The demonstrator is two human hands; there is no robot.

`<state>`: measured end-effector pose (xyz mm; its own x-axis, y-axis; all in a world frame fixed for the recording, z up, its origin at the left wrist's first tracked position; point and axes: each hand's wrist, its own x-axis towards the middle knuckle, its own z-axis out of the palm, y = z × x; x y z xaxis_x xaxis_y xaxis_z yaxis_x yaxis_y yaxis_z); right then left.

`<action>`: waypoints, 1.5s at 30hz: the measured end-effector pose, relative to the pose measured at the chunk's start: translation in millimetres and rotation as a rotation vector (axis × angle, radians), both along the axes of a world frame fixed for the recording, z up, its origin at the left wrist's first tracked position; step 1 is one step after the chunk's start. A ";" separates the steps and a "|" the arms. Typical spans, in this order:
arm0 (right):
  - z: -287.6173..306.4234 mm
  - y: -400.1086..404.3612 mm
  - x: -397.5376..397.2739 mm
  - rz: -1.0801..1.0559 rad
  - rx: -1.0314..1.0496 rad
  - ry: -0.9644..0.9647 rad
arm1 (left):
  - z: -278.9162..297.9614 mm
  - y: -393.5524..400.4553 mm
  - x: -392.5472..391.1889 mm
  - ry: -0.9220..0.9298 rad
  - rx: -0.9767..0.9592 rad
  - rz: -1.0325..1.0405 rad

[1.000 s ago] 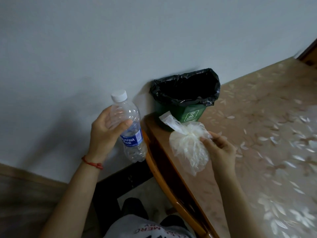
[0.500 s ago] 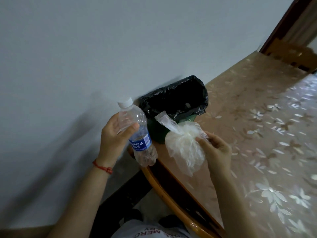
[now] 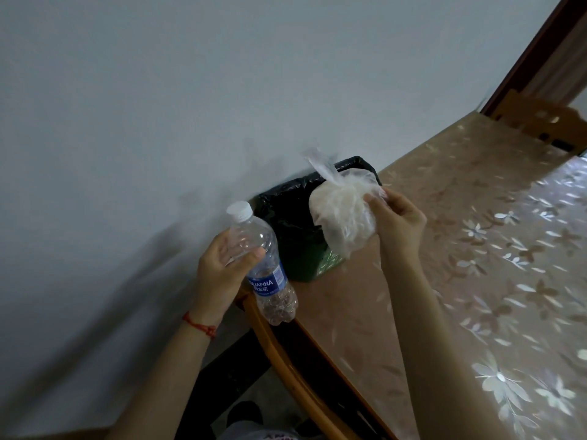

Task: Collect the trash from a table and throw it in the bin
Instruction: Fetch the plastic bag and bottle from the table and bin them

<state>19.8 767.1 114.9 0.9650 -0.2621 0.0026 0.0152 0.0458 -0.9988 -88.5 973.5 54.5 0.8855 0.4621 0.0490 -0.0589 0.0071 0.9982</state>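
Observation:
A small green bin (image 3: 313, 265) lined with a black bag stands on the table's far corner against the wall. My right hand (image 3: 398, 217) pinches a tied, crumpled clear plastic bag (image 3: 341, 214) and holds it above the bin's opening, hiding part of the rim. My left hand (image 3: 219, 271) grips a clear empty water bottle (image 3: 263, 268) with a white cap and blue label, upright, just left of the bin and over the table's edge.
The table (image 3: 476, 281) has a brown floral plastic cover and a rounded wooden edge (image 3: 286, 354). A grey wall runs close behind the bin. A wooden chair back (image 3: 540, 119) and a dark door frame (image 3: 533, 55) stand at the far right.
My right hand has lifted the plastic bag up and forward, from in front of the bin to over its opening. The bottle in my left hand stays beside the bin.

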 end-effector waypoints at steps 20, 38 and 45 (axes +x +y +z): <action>-32.5 9.0 -1.3 0.144 -0.344 -0.083 | 11.7 -4.0 -10.4 -0.002 0.020 0.030; -122.1 -35.0 -83.6 0.324 -1.331 -0.343 | 63.5 -19.2 41.3 -0.203 -0.156 0.179; -128.5 -39.9 -83.8 0.362 -1.302 -0.286 | 82.1 -25.2 65.0 -0.241 -0.216 0.188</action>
